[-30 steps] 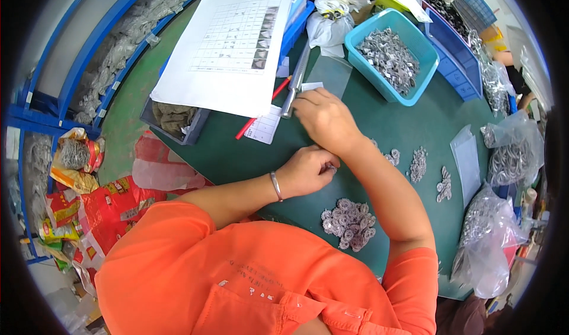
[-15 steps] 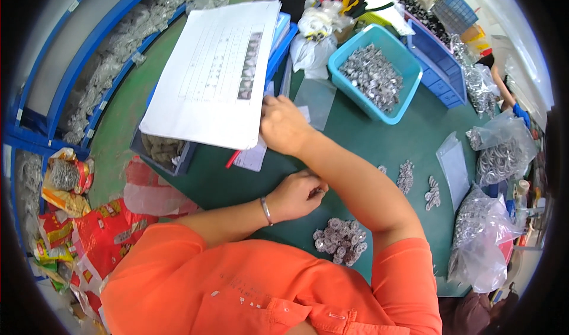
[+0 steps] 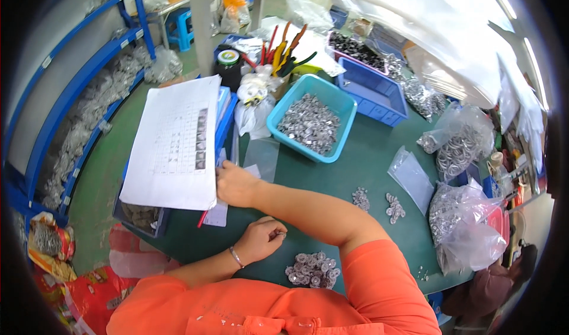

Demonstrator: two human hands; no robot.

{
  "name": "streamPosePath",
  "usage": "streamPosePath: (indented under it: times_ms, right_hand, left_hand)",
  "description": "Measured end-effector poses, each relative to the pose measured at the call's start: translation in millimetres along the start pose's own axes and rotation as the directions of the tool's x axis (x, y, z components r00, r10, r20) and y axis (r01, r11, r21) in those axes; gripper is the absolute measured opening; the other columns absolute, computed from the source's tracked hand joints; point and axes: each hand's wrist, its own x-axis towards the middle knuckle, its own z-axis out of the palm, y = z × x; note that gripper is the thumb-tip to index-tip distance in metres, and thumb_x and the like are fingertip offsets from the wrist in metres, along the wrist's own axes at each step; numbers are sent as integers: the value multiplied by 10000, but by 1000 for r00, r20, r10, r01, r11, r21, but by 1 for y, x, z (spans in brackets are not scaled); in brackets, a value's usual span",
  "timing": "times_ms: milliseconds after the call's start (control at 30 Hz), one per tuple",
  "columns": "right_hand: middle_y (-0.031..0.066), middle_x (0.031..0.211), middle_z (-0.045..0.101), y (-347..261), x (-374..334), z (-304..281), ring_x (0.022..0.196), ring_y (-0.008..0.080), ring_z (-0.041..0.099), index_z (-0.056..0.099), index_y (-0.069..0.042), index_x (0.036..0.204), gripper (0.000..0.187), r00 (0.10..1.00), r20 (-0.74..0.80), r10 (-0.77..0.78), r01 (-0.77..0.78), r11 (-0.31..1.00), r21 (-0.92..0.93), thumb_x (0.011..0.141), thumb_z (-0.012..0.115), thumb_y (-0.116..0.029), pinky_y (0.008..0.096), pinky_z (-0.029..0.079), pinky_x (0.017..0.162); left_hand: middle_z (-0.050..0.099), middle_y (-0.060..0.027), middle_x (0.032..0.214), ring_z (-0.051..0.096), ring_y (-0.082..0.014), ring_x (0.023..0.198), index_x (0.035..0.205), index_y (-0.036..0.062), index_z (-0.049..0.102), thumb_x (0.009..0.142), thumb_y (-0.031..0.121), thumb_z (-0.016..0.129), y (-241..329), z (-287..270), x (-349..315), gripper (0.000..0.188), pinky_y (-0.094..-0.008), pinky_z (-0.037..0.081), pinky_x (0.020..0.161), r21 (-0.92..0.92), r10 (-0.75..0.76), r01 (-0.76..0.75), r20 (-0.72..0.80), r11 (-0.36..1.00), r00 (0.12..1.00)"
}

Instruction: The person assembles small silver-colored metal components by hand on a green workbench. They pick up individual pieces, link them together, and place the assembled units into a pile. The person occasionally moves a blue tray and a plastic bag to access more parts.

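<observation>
My right hand (image 3: pixel 236 185) reaches across to the right edge of a stack of printed sheets (image 3: pixel 160 151). Its fingers are curled at that edge and partly hidden; what they grip, if anything, does not show. My left hand (image 3: pixel 261 240), with a metal bangle at the wrist, rests closed on the green table (image 3: pixel 296 225); the small thing at its fingertips is too small to name. Beside it, close to my body, lies a pile of round, ridged metal pieces (image 3: pixel 313 270). A red pen-like stick (image 3: pixel 202 219) and a pale card (image 3: pixel 218 213) poke out beneath the sheets.
A turquoise basket (image 3: pixel 274 124) of small metal parts stands ahead, beside a blue bin (image 3: pixel 373 92). Two small piles of metal pieces (image 3: pixel 361 198) (image 3: pixel 395 208) lie to the right, near clear bags (image 3: pixel 412 181) and filled bags (image 3: pixel 462 228). Pliers (image 3: pixel 284 53) stand at the back.
My view has tilted up and turned right, so the table's things sit lower and further left. Both hands keep nearly the same places on the table.
</observation>
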Motion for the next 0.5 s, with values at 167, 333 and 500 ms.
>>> streamPosePath:
  times_ms: [167,333,500]
  right_hand:
    - [84,764,689,-3,7,28,724,269,647,718,-138,667,109,995,88,-38,38,999,-3,710,623,-168,393,461,641]
    - [73,797,707,6,18,39,682,259,679,709,-152,693,87,990,-19,-139,140,985,99,728,631,-169,423,513,548]
    - [100,863,715,9,28,44,735,262,680,716,-129,754,93,976,-164,-141,173,964,203,754,629,-159,420,530,605]
  left_hand:
    - [632,-75,844,644,-139,685,911,7,672,808,19,701,-2,3,0,108,-255,523,641,-80,-27,27,-3,996,1000]
    - [621,-39,835,606,-79,648,878,1,679,801,-3,713,0,1,1,85,-219,500,611,-89,-58,58,0,994,998]
    - [629,-73,848,655,-126,678,898,-7,671,805,-17,698,3,-2,1,97,-241,533,613,-62,-47,48,7,997,999]
